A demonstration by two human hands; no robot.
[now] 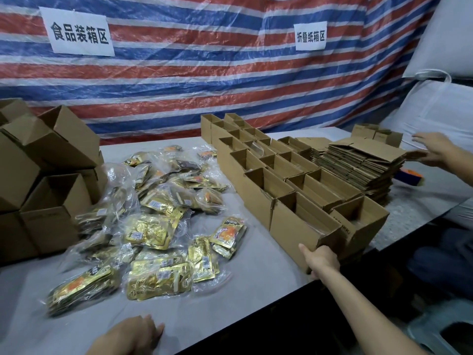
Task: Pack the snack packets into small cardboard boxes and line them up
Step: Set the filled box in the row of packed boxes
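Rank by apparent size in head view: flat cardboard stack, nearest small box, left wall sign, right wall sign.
1. flat cardboard stack
2. left wall sign and nearest small box: look alike, unranked
3. right wall sign

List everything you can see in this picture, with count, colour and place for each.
snack packets: many, gold, heaped centre-left on table
small boxes: many, brown, open, rows right of the packets
flat cardboard: one stack, brown, far right
large boxes: several, brown, piled left
table: one, grey
tarp: one, red-white-blue stripes, behind
signs: two, white, on tarp
another person's hand: one, on flat cardboard
left hand: resting on table, near edge
right hand: grips end of nearest small box
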